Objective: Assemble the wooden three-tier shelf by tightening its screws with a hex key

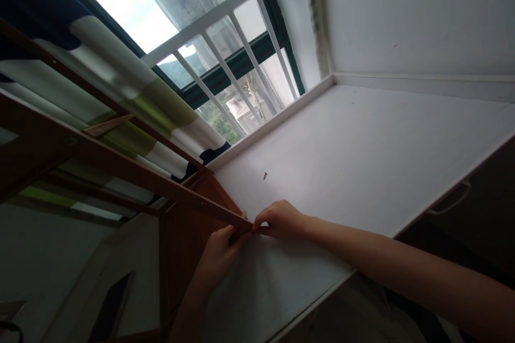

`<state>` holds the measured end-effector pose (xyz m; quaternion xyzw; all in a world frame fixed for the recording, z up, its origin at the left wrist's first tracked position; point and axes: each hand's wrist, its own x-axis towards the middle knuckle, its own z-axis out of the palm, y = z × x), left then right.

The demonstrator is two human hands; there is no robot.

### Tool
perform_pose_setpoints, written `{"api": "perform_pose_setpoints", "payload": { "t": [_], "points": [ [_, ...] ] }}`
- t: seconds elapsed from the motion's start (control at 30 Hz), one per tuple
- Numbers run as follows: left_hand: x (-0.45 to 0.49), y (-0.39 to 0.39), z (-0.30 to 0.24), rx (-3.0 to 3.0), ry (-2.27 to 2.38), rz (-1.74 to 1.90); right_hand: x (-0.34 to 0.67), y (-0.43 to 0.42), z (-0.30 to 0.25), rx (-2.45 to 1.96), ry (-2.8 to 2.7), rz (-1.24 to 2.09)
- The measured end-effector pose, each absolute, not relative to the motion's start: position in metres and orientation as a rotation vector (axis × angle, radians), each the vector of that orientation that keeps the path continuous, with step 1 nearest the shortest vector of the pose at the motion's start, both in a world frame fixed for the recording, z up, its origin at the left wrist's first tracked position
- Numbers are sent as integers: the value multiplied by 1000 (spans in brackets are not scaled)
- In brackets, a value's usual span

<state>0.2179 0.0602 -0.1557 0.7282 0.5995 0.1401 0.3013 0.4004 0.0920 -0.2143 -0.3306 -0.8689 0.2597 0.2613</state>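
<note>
A long reddish-brown wooden rail runs from the upper left down to the middle of the white tabletop, part of a larger wooden frame. Around its near end, my left hand is closed, thumb and fingers on either side of the wood. My right hand pinches at the very tip of that rail; whatever sits between its fingertips is too small and hidden to make out. One small screw lies loose on the white surface beyond my hands.
A white tabletop reaches to the wall and a window with a white barred guard. Striped curtains hang behind the wooden frame at left. At the right front edge is a drawer handle. A dark flat object lies lower left.
</note>
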Motion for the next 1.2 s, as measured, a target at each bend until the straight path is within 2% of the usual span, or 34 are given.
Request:
{"api": "perform_pose_setpoints", "payload": {
  "t": [1.2],
  "points": [
    [226,52,-148,1970,1543,419,392,91,-211,-1064,-2234,810]
  ]
}}
